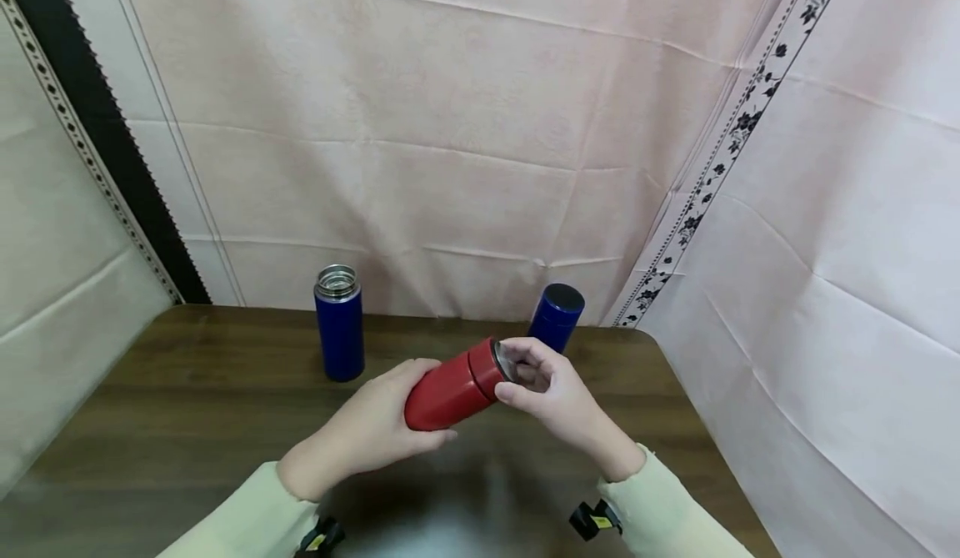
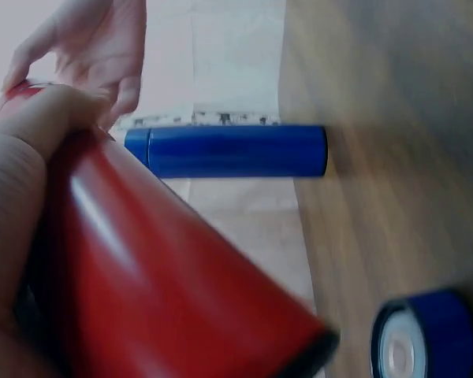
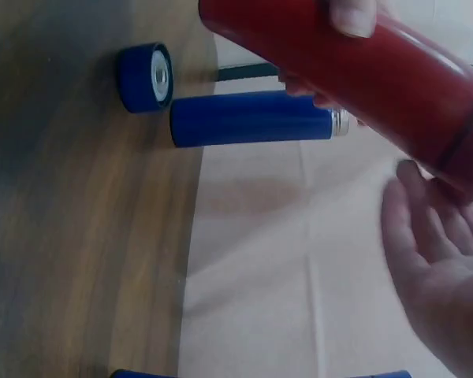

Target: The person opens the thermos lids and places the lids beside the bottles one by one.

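Observation:
A red bottle is held tilted above the table, its capped end raised toward the right. My left hand grips its body, thumb on the near side. At the upper end, my right hand has thumb and fingertips around the red cap; a narrow seam shows between cap and body. In the right wrist view the red bottle crosses the top, with the right hand's fingers at the cap end. The left wrist view shows the red bottle close up, its dark base at lower right.
An uncapped blue bottle with a steel neck stands at the back left of the wooden table. A capped blue bottle stands at the back right, partly behind the right hand. A loose blue cap rests on the table. Cloth walls surround the table.

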Tool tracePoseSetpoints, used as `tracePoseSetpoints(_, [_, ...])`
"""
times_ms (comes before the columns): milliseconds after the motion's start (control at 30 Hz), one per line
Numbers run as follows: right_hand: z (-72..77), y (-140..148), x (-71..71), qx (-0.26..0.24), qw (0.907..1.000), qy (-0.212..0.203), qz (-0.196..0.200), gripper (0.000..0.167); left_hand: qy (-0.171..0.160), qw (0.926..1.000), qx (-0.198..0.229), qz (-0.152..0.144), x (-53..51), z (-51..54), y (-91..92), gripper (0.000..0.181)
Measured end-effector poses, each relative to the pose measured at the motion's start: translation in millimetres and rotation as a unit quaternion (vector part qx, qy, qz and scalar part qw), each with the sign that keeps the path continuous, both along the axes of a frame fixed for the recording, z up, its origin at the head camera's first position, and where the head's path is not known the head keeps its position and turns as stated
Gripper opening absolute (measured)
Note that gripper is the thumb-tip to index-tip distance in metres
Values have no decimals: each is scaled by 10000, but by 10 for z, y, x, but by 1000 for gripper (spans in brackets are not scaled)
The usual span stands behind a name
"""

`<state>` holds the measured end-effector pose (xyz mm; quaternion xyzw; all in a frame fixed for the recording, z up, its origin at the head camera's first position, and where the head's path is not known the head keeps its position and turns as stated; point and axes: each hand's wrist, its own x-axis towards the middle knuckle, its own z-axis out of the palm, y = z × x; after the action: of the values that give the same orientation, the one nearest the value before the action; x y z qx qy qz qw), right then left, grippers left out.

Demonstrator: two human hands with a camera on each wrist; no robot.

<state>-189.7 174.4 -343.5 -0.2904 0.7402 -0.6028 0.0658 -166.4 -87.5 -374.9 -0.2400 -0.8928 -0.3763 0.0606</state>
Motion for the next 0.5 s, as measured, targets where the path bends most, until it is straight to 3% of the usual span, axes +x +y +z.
tracePoseSetpoints(133, [-64, -15, -40, 445, 9983, -327, 167, 49, 837, 9931, -724, 394, -6, -17, -88, 70])
tracePoseSetpoints(300, [-151, -111, -69, 558, 9927, -1010, 357, 55, 1948, 9639, -1682, 679, -18, -76, -173, 81])
tracePoseSetpoints(400, [-189, -187, -49, 383, 9856, -1600, 390, 54, 2274, 9496, -2034, 723, -8, -132, -199, 88])
tracePoseSetpoints(500, [-223, -265, -18, 172, 9771, -2098, 324, 54, 2497, 9409, -2164, 743, 21, -177, -209, 91])
